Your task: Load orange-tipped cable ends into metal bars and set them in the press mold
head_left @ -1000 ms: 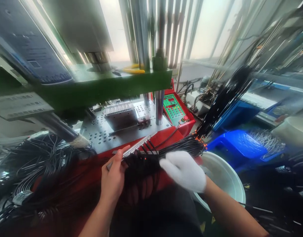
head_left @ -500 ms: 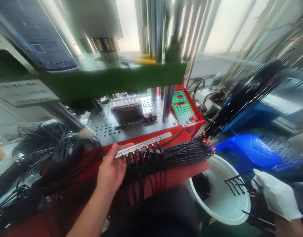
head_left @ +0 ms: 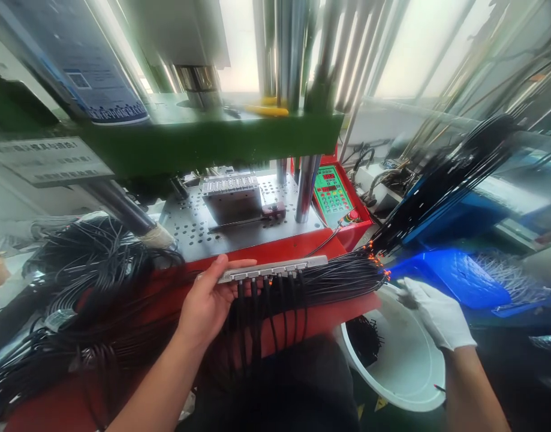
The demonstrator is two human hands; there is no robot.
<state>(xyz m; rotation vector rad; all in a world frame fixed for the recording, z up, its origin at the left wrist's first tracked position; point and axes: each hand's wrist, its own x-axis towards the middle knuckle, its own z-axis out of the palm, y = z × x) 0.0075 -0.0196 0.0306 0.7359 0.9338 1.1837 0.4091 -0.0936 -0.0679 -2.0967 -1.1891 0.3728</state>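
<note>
My bare left hand (head_left: 205, 303) grips the left end of a long metal bar (head_left: 275, 269), held level over the red ledge of the press. Several black cables (head_left: 270, 312) hang from plugs seated along the bar. My right hand (head_left: 437, 312), in a white glove, hovers over the white bucket (head_left: 410, 384), with fingers stretched toward the bundle of black cables (head_left: 347, 276) and nothing in them. A small clump of black plastic scrap (head_left: 364, 339) lies inside the bucket.
A green and grey press stands ahead, with a mould block (head_left: 232, 195) on its perforated plate and a red control panel (head_left: 331, 192) at its right. A heap of black cables (head_left: 86, 282) fills the left. A blue bin (head_left: 455, 276) of metal pins sits at right.
My right hand left the bar, swung out past the bucket holding a black comb-shaped scrap, and has come back over the bucket without it. The left hand levelled the bar.
</note>
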